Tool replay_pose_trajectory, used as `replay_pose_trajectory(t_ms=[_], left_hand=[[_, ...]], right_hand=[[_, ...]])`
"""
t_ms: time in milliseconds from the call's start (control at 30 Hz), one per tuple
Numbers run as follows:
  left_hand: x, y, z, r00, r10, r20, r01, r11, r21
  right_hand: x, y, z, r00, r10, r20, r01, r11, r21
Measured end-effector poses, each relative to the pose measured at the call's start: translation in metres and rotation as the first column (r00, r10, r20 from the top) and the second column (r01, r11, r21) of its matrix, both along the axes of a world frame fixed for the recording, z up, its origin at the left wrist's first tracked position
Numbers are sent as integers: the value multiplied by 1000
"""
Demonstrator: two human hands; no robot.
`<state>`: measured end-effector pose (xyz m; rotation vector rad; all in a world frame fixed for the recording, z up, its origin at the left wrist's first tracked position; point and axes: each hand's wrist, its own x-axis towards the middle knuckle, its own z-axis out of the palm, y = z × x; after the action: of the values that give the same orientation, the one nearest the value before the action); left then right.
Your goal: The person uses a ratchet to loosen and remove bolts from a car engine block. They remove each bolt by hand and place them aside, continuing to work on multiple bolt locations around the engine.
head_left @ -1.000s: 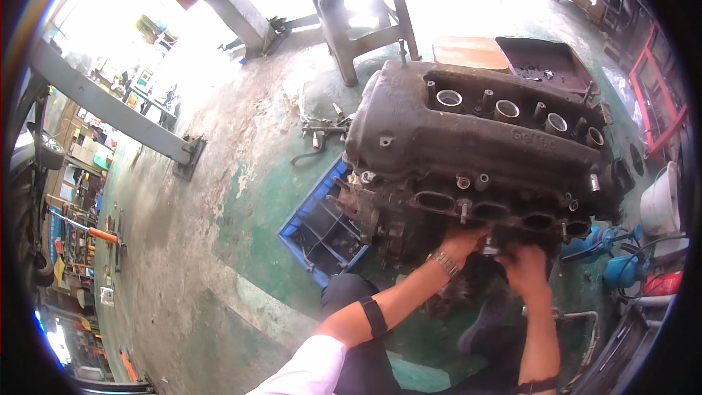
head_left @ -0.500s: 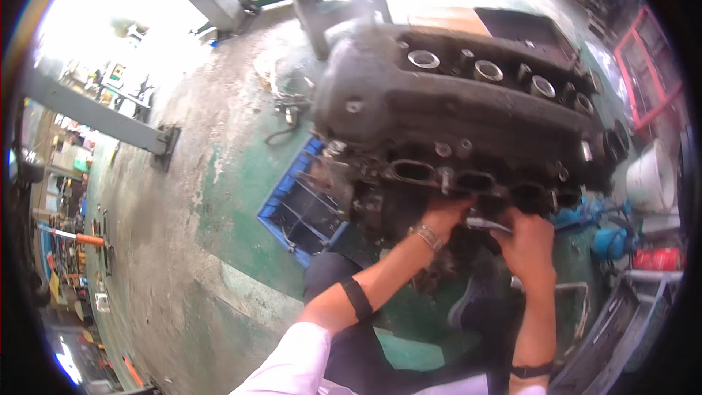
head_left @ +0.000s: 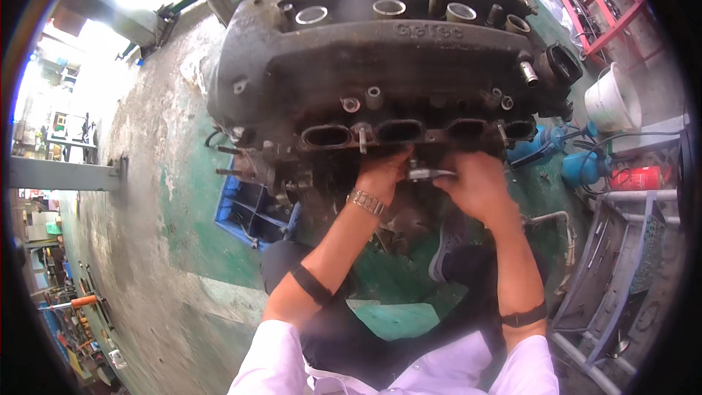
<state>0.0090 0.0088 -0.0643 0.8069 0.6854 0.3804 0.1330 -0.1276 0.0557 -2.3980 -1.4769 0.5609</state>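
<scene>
A dark, grimy engine (head_left: 380, 66) with a long valve cover stands before me, its row of oval ports facing my side. Just below those ports, my right hand (head_left: 477, 184) is closed around a shiny metal ratchet wrench (head_left: 428, 174), whose head points toward my left hand. My left hand (head_left: 382, 174), with a metal watch at the wrist, reaches up against the engine's underside beside the wrench head. Its fingertips are lost in shadow under the ports, so their grip does not show. Studs (head_left: 363, 139) stick out between the ports.
A blue divided crate (head_left: 256, 212) lies on the floor at left, below the engine. At right are blue equipment (head_left: 537, 145), a white bucket (head_left: 613, 102), a red container (head_left: 635, 178), a red metal frame (head_left: 599, 4) and a grey metal tray-like stand (head_left: 607, 263).
My view has shifted, so the engine sits farther left and higher in the picture. Both hands stay under the ports, the right still holding the ratchet wrench.
</scene>
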Motion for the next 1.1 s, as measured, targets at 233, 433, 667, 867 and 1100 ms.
replay_pose_trajectory(t_ms=[233, 433, 667, 867, 1100], left_hand=[[1, -3, 9, 997, 65, -28, -69, 981, -179], [-5, 0, 0, 999, -33, -34, 46, 827, 560], [-14, -3, -4, 977, -65, -204, 203, 591, 781], [-9, 4, 7, 979, -109, -173, 204, 569, 797], [-10, -3, 24, 987, -50, -153, 95, 948, 304]], right_hand=[[-10, 4, -59, 997, 57, -49, -46, 980, 194], [-16, 13, -71, 932, 13, -363, -61, 991, -122], [4, -6, 7, 990, -40, -136, 36, 999, -36], [-26, 15, -54, 977, 5, -214, 40, 978, 204], [-15, 1, -15, 988, 43, -146, -18, 986, 167]])
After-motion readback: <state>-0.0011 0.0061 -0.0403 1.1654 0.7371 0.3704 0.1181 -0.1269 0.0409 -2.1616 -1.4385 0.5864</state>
